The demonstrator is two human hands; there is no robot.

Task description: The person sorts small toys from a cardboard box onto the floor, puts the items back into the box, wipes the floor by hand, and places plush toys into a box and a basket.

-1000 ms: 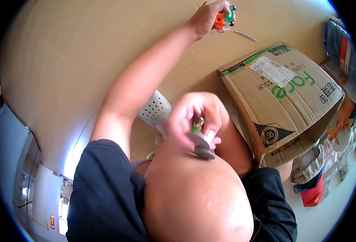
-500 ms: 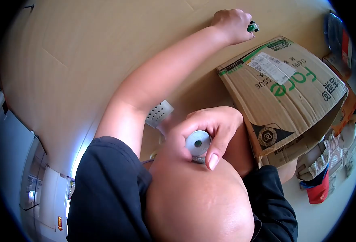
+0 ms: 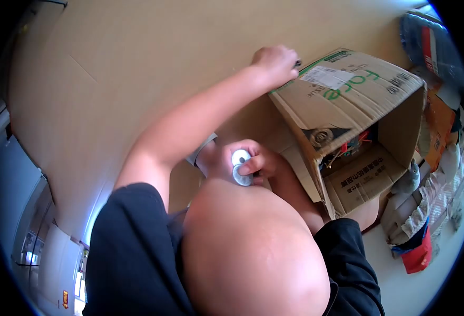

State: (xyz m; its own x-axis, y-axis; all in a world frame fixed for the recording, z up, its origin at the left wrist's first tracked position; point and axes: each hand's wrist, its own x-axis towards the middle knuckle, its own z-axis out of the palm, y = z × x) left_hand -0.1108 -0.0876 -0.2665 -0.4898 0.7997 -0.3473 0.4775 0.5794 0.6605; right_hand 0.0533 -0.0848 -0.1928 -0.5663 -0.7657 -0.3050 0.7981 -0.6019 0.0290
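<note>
Near the top of the view, my left hand (image 3: 276,64) is closed, just left of the carton's far edge. A small dark tip shows at its fingers; the rest of what it grips is hidden. Just above my bent knee (image 3: 258,231), my right hand (image 3: 258,158) is curled around flat, round metal washers. One pale washer (image 3: 241,156) shows a dark centre hole. A second grey disc (image 3: 242,177) sits below it, partly under my thumb. How many I hold is unclear.
An open cardboard carton (image 3: 342,100) lies at the right, with red and other small items (image 3: 350,147) inside. Past it are pale work gloves (image 3: 432,195), a red cloth-like piece (image 3: 417,258) and a blue plastic-looking item (image 3: 421,45). A pale strip (image 3: 203,147) lies behind my right hand.
My left hand has moved down and left in view, and the green piece at its fingers no longer shows. My right hand has shifted up, and its washers are now tilted apart. The carton's opening shows more.
</note>
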